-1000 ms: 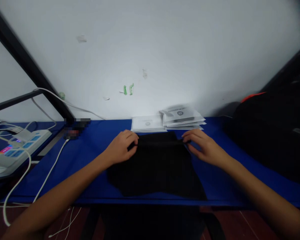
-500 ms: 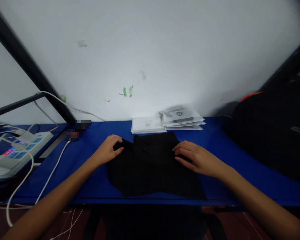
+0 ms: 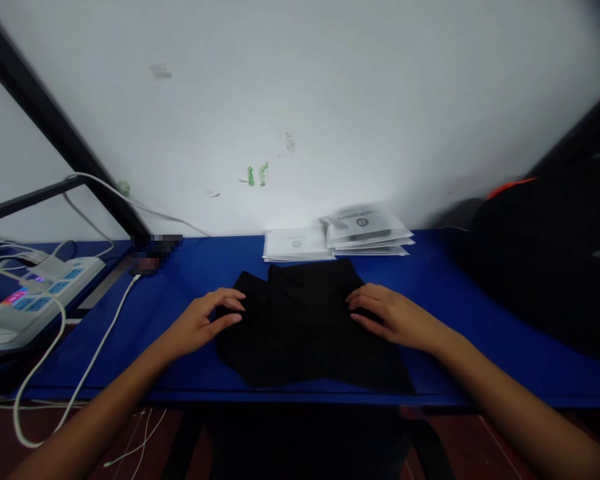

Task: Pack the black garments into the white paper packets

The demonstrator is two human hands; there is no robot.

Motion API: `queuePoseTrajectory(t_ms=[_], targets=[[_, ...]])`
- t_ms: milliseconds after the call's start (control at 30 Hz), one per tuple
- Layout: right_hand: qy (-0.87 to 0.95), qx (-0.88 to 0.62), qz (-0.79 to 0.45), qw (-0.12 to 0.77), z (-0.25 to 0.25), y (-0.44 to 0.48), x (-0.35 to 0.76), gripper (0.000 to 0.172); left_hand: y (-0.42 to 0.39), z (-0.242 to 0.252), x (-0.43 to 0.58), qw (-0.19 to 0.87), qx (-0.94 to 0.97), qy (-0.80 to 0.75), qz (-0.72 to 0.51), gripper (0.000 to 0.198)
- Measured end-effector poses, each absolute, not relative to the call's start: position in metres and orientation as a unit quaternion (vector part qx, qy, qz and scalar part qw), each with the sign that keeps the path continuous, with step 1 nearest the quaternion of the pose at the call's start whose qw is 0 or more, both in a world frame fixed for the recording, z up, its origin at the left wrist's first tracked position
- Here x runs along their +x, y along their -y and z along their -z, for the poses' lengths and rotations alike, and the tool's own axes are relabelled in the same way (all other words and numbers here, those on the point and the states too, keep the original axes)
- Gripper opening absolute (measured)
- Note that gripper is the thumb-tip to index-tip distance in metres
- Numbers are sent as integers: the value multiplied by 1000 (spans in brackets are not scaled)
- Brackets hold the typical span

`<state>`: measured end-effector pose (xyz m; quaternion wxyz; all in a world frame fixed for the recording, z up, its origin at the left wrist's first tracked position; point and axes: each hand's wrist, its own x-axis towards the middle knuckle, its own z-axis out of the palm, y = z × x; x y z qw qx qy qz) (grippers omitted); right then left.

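A black cloth [image 3: 310,333] lies partly folded on the blue table, with a flap at its left side. My left hand [image 3: 207,320] rests at the cloth's left edge, thumb and fingers apart, fingertips on the fabric. On the right part of the cloth lies my right hand [image 3: 387,315], its fingers slightly bent and spread, with nothing gripped. Behind the cloth are flat white packets [image 3: 297,245] and, beside them, a stack of printed translucent bags [image 3: 367,227].
A large black item [image 3: 545,267] with an orange edge takes up the table's right side. At the left, a white power strip [image 3: 45,300] with cables sits by a black frame [image 3: 40,120]. A white cable [image 3: 105,337] crosses the blue table [image 3: 175,380].
My left hand has moved down and slightly left along the cloth's edge, and the upper left corner of the cloth now shows. My right hand has stayed nearly still.
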<state>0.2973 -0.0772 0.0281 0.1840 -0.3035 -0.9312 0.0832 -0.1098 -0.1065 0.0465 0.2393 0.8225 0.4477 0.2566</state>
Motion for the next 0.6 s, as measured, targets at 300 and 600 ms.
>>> queuePoseTrajectory(t_ms=[300, 600], targets=[[928, -300, -86, 202, -26, 78, 299, 16, 105, -35, -109, 261, 757, -498, -334, 42], [937, -290, -43, 188, -29, 82, 298, 16, 94, -22, -123, 107, 807, -536, -226, 38]])
